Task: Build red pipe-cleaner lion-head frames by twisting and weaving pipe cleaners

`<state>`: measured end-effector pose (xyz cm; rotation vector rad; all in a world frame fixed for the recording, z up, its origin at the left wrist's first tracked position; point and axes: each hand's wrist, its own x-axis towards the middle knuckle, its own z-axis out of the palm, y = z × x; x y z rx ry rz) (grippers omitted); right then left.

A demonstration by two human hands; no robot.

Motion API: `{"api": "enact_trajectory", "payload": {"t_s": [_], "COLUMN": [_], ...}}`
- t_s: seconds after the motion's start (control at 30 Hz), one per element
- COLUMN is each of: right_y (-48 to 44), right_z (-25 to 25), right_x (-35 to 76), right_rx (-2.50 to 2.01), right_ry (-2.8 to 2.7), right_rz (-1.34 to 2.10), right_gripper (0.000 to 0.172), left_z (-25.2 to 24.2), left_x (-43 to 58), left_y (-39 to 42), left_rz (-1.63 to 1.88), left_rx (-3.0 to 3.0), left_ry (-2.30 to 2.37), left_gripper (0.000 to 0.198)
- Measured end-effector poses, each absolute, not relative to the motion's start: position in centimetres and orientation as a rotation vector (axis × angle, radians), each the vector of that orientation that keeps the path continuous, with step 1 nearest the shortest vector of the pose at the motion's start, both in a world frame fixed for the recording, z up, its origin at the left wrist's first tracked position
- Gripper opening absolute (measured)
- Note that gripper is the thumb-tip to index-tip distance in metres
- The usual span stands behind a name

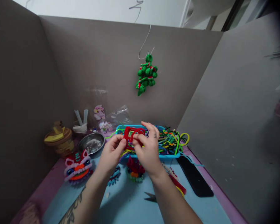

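A bent red pipe cleaner piece [126, 134], shaped into a loop, is held up in front of me over the tray. My left hand [114, 150] pinches its left side between thumb and fingers. On the right side, my right hand [148, 147] grips the red strands with thumb and forefinger, its other fingers raised. Behind and below both hands stands a blue tray [172, 156] heaped with pipe cleaners of many colours. Under the hands sits a dark red and green fuzzy figure [134, 171], with a blue fuzzy piece [114, 176] beside it, partly hidden by my left arm.
A colourful lion head [78, 168] lies at left, near a metal bowl [91, 143] and a lidded yellow-brown container [59, 140]. Scissors [150, 197] lie partly under my right arm. A black phone [196, 177] rests at right. A green ornament [147, 74] hangs from a wire.
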<state>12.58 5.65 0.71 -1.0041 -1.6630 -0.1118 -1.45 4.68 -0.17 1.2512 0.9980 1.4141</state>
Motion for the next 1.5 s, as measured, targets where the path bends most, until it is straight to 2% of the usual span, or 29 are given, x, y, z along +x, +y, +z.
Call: {"api": "enact_trajectory", "payload": {"t_s": [0.43, 0.57, 0.73, 1.07, 1.17, 1.4, 1.5], "right_y": [6.0, 6.2, 6.3, 5.6, 5.4, 6.2, 6.7], "right_z": [0.0, 0.2, 0.5, -0.2, -0.3, -0.3, -0.4], "right_x": [12.4, 12.6, 12.9, 11.1, 10.8, 11.2, 11.4], "right_rx": [-0.934, -0.93, -0.926, -1.033, -1.061, -1.065, -1.062], "right_ry": [-1.773, -1.839, -1.818, -1.541, -1.453, -1.289, -1.207], "right_rz": [0.024, 0.152, 0.281, 0.289, 0.413, 0.604, 0.682], "right_gripper": [0.026, 0.022, 0.008, 0.016, 0.017, 0.019, 0.02], "left_z": [0.3, 0.5, 0.5, -0.1, -0.5, 0.3, 0.7], "left_x": [-1.4, -1.5, -1.6, -1.2, -1.2, -2.4, -2.9], "left_y": [4.6, 4.6, 4.6, 4.1, 4.3, 4.7, 4.8], "left_rz": [1.405, 1.469, 1.423, 1.501, 1.506, 1.384, 1.317], "left_rx": [1.256, 1.199, 1.267, 1.679, 1.809, 1.802, 1.928], "left_ry": [1.021, 1.054, 1.064, 1.312, 1.335, 1.334, 1.38], "left_gripper": [0.029, 0.027, 0.024, 0.015, 0.014, 0.033, 0.03]}}
